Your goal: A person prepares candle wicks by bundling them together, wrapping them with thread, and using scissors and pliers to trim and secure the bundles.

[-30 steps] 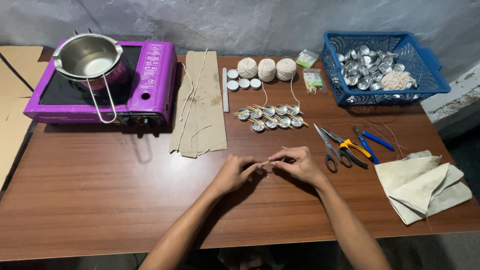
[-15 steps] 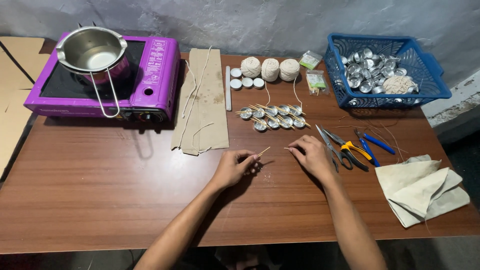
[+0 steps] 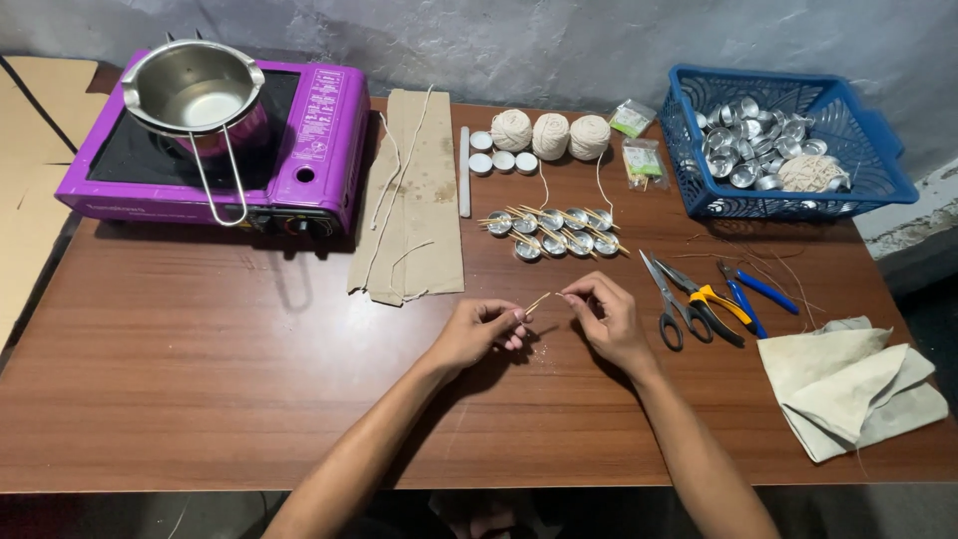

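Two small clear packets (image 3: 639,140) with green labels lie at twelve o'clock, beside the blue basket (image 3: 689,165); your left hand (image 3: 477,332) pinches a thin stick (image 3: 537,302) mid-bench (image 3: 200,379), its long axis running seven to one o'clock; your right hand (image 3: 609,317) pinches close at its upper tip.

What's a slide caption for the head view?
Two hands, left hand and right hand, pinch a thin stick over a wooden table.
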